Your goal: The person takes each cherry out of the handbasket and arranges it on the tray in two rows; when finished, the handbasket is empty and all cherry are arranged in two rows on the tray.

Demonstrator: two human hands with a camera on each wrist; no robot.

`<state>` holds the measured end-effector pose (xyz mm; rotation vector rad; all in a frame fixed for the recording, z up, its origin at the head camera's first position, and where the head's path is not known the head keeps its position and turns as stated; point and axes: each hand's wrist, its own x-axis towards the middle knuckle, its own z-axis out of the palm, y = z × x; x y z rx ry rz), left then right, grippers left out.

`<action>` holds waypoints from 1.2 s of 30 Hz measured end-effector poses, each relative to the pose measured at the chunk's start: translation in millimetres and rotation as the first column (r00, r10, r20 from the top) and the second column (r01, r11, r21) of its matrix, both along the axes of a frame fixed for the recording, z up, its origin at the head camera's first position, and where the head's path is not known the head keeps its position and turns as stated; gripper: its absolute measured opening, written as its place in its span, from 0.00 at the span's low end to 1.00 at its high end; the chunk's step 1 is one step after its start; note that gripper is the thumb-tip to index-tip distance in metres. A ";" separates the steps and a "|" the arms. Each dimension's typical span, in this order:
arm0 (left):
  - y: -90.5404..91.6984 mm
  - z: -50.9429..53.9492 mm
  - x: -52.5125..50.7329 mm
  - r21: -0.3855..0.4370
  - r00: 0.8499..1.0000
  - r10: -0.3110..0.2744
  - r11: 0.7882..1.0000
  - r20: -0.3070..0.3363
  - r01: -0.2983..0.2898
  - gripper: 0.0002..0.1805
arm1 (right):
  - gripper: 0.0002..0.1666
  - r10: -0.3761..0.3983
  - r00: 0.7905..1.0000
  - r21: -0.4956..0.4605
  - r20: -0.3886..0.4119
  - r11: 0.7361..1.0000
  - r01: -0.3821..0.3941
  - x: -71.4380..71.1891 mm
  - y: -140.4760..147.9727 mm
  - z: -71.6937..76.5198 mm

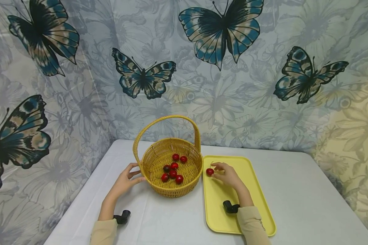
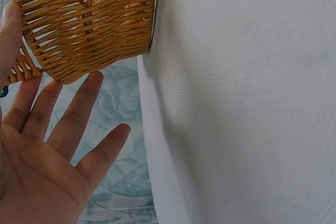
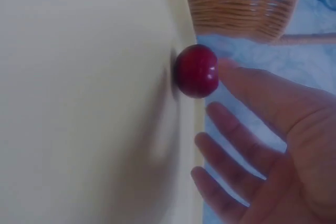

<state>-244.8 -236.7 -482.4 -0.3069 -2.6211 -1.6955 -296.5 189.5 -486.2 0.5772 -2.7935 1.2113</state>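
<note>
In the head view, a wicker basket (image 1: 171, 192) with a tall handle holds several red cherries (image 1: 179, 179). My left hand (image 1: 122, 185) is at its left side, thumb and fingertips against the weave; in the left wrist view the fingers of that hand (image 2: 52, 150) are spread and fairly straight by the basket (image 2: 89, 30). Over the yellow tray (image 1: 227, 217), my right hand (image 1: 228, 175) has its fingers loosely bent beside a single stemmed cherry (image 1: 210, 172). The right wrist view shows the thumb of this hand (image 3: 283, 145) touching the cherry (image 3: 197, 72); the index finger is mostly hidden.
The tray's left edge lies close beside the basket on a white-covered table (image 1: 309, 204). Behind the table hangs a floral cloth (image 1: 233, 112) with large butterflies. A black device (image 1: 122, 217) is at the left wrist and another (image 1: 231, 207) at the right.
</note>
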 end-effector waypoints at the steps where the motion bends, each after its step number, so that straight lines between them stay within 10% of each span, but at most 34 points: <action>1: 0.0 0.0 -0.1 0.001 1.000 -0.002 1.000 -0.001 0.002 0.38 | 0.23 -0.004 1.000 0.003 -0.010 1.000 0.004 0.0 0.1 1.0; 20: 1.0 2.2 0.4 -0.009 1.000 0.001 1.000 0.008 -0.001 0.36 | 0.22 0.033 0.981 -0.093 -0.191 0.994 -0.052 12.3 -24.7 36.9; 36: -1.3 -0.3 -0.1 -0.007 1.000 0.007 1.000 -0.001 -0.007 0.37 | 0.18 0.123 0.968 -0.052 -0.220 0.989 -0.137 21.0 -64.6 29.2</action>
